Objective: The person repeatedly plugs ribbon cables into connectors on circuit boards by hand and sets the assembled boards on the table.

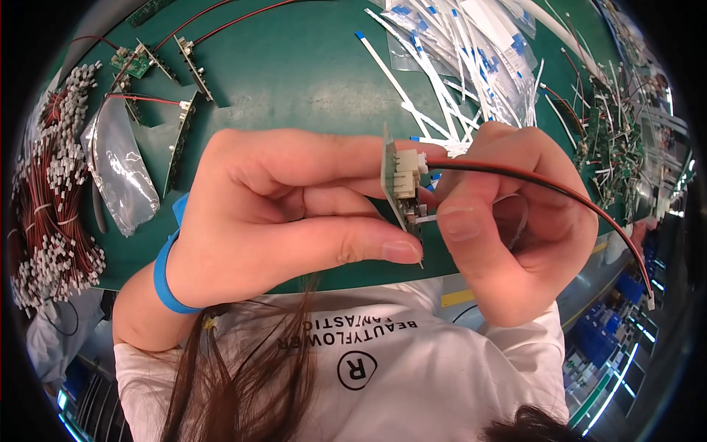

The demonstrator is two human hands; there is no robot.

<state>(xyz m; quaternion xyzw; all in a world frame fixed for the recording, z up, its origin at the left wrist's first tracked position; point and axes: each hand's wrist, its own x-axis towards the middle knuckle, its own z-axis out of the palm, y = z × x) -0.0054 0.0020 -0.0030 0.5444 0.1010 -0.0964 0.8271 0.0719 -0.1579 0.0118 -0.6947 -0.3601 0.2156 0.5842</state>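
Note:
My left hand (254, 199), with a blue band at the wrist, grips a small green circuit board (389, 177) by its edges between thumb and fingers. The board stands on edge, its component side facing right. A red-and-black wire lead (549, 180) is plugged into a cream connector (406, 163) on it; the lead arcs right over my other hand to a loose white plug. My right hand (526, 221) pinches a white flat ribbon cable (426, 218) with its end at a lower connector on the board. Whether that end is seated I cannot tell.
White flat cables with blue ends (442, 96) and clear bags lie at the back right. Wired circuit boards (180, 140) stand at the back left by a clear plastic bag (121, 166). Bundled red-black leads (55, 199) fill the left edge; more boards (615, 140) pile up at right.

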